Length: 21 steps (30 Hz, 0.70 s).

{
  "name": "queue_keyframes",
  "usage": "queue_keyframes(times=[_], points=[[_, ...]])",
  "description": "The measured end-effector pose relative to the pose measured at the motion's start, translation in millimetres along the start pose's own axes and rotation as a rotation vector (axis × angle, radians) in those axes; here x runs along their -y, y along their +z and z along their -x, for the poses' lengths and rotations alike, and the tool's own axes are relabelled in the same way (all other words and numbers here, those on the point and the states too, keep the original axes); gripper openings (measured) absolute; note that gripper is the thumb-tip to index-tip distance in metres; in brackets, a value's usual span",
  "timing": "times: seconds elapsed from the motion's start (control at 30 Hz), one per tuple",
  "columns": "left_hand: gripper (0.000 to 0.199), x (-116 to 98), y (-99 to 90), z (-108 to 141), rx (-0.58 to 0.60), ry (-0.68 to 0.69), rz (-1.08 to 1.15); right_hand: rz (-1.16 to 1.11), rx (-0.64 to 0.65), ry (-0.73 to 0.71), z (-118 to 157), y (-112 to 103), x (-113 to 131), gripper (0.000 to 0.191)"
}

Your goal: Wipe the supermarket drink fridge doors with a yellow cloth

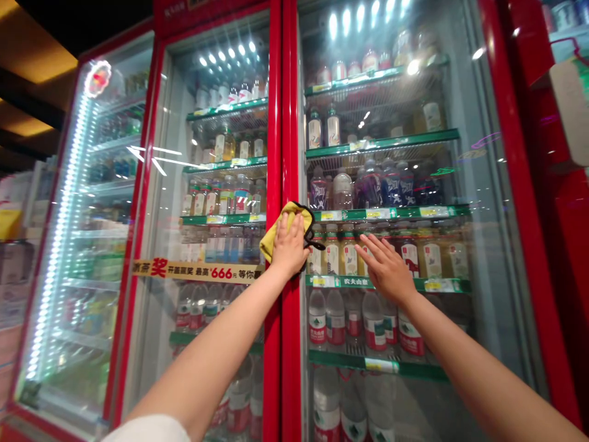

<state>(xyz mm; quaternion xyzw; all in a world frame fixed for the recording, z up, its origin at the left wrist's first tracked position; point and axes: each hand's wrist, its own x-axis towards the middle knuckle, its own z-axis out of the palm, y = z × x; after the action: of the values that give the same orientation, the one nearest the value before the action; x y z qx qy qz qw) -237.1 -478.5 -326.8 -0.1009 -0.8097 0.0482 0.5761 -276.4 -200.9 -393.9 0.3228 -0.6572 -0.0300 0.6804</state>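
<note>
My left hand (289,247) lies over a yellow cloth (268,243) with a black edge and a small black loop. It presses the cloth against the red frame (289,135) where the two glass doors of a drinks fridge meet. To its right, my right hand (389,265) is open, fingers stretched and slightly apart, with nothing in it. That hand is at the right glass door (414,393), in front of a row of bottles; whether it touches the glass I cannot tell.
Behind the glass, several shelves hold bottled drinks (375,184). A printed banner strip (197,271) crosses the left door. Another lit fridge (87,245) stands farther left. At the right edge hangs a pale panel (570,110) beside the red cabinet side.
</note>
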Motion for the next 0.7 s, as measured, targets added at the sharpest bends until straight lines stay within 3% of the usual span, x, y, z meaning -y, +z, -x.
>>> queue_keyframes(times=[0.1,0.3,0.43,0.53,0.7], points=[[0.084,-2,0.7,-10,-0.065,-0.024,0.028,0.004,0.023,0.014,0,-1,0,0.056],[0.086,3,15.2,30,-0.064,0.065,0.068,0.003,0.028,0.026,1,1,0,0.06],[0.079,12,14.3,8,-0.11,0.091,0.134,-0.025,0.005,0.03,3,4,-3,0.068],[0.077,8,14.2,-16,-0.234,-0.008,0.172,-0.026,0.01,0.025,4,5,-6,0.07],[0.087,0,17.8,0,-0.145,0.089,0.057,-0.029,0.024,0.016,4,2,-5,0.07]])
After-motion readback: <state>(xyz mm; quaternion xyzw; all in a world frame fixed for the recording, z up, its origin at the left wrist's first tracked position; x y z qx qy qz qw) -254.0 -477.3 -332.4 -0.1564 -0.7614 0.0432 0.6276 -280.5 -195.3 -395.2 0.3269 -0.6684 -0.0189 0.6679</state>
